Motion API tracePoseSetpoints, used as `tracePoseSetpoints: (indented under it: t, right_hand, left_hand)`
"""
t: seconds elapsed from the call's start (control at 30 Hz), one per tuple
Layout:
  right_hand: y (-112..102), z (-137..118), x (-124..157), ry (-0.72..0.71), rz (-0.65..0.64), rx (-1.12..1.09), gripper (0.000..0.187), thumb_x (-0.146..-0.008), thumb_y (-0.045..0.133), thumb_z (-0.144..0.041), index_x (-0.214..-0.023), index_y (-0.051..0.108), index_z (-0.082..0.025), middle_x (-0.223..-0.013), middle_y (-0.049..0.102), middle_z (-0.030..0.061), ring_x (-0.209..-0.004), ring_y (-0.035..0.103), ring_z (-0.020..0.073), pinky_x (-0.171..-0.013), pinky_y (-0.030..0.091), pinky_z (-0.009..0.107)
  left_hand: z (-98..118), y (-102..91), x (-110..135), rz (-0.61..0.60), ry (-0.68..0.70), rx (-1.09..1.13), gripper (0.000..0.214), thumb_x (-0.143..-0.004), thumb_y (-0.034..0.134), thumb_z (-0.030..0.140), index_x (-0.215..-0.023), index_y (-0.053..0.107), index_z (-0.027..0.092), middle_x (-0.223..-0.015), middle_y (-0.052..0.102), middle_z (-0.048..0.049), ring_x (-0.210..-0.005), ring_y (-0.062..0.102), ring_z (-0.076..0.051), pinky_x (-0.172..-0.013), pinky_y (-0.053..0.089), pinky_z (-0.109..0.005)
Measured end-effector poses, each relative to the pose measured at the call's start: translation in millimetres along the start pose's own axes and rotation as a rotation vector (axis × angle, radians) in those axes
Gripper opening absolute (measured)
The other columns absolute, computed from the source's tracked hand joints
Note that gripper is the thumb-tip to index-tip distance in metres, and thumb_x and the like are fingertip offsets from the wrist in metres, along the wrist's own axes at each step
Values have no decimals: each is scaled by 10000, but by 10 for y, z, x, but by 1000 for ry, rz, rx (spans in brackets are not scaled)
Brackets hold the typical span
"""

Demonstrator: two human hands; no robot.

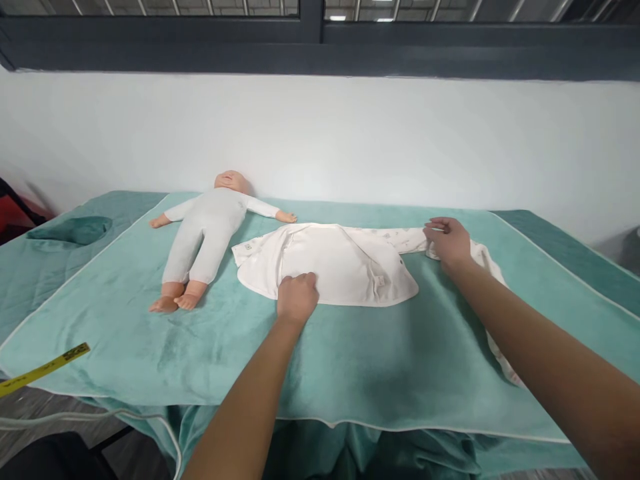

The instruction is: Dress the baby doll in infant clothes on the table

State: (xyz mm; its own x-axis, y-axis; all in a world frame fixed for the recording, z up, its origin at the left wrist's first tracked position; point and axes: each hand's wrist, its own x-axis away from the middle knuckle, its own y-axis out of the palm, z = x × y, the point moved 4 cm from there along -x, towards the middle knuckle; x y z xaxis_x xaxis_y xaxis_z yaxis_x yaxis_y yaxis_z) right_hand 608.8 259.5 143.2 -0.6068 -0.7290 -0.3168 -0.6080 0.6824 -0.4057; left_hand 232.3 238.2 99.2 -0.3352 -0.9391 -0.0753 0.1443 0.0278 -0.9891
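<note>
Progress check on the white baby top [345,263]: it's lying spread out on the teal blanket [150,333], front flap folded over, just right of the baby doll [207,233], which is on its back in a grey suit. Left hand [297,298] is curled knuckles-up on the bottom hem and looks to be pinching the edge. Right hand [449,241] has its fingers closed round the end of the sleeve [400,237], drawn out straight to the side. I'd say the body part is pretty much flat and the sleeve nearly so. The other sleeve I can't make out. More white cloth [493,267] sits bunched under the right forearm, not sorted.
</note>
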Motion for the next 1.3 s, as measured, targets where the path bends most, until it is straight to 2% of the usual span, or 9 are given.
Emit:
tracePoseSetpoints:
  t: [0.1,0.23,0.33,0.57,0.73,0.87,1.07,1.2,1.3]
  right_hand:
    - [-4,42,32,-50,-11,77,467,-681,554,-230,-1145,583,-183,-1153,663,125,-937,616,239,-806,518,383]
    - [9,103,152,-76,-38,364,503,-617,484,-145,-1098,631,-161,-1070,675,144,-1015,608,288,-892,502,449]
    - [71,26,236,-167,-79,442,521,-601,479,-123,-1094,649,-140,-1207,631,170,-1192,531,337,-1018,430,520]
    - [429,-245,416,-380,-322,571,498,-872,416,-267,-1341,539,-156,-1494,454,115,-1391,383,302,-1147,342,488]
    - [649,-97,525,-440,-488,721,543,-967,298,-421,-1396,476,-138,-1526,415,135,-1413,372,271,-1168,302,466]
    - [646,69,537,-405,-465,776,539,-981,269,-447,-1373,474,-140,-1511,424,174,-1431,331,300,-1148,252,580]
    - [600,115,498,-339,-452,853,583,-982,241,-471,-1389,440,-104,-1517,391,216,-1433,315,313,-1131,272,569]
    - [616,13,457,-245,-425,862,559,-972,241,-496,-1296,530,-144,-1455,474,194,-1387,374,358,-1106,232,659]
    - [755,-206,509,-283,-383,826,565,-968,256,-509,-1288,544,-144,-1452,479,196,-1389,366,366,-1108,220,669]
  left_hand:
    - [0,-6,-1,-1,0,1,269,-881,429,137,-994,670,176,-915,731,-102,-893,672,-249,-808,407,-367]
    - [4,-13,-2,-5,-2,-1,268,-876,434,134,-992,671,175,-919,731,-105,-887,671,-251,-805,408,-366]
    - [3,-10,-4,-4,-6,-4,266,-873,433,129,-980,672,173,-916,730,-103,-876,670,-253,-799,410,-366]
    - [1,-1,-2,-2,-2,-6,276,-879,424,132,-998,669,176,-921,728,-103,-892,669,-254,-807,411,-367]
    - [2,-3,1,-4,-6,-8,269,-877,432,130,-994,670,173,-916,728,-108,-889,670,-251,-811,412,-364]
    - [-6,10,-4,-7,-2,-7,263,-886,428,138,-988,668,172,-924,727,-108,-890,670,-246,-818,412,-365]
    - [-9,35,-9,-6,16,8,266,-890,420,138,-1003,659,171,-925,725,-107,-908,669,-241,-831,412,-371]
    - [-7,35,-9,1,27,26,260,-893,420,143,-1003,654,170,-926,724,-103,-903,670,-236,-832,414,-375]
    - [-8,32,-11,1,33,38,252,-889,432,142,-1008,653,170,-920,721,-104,-909,669,-232,-840,416,-374]
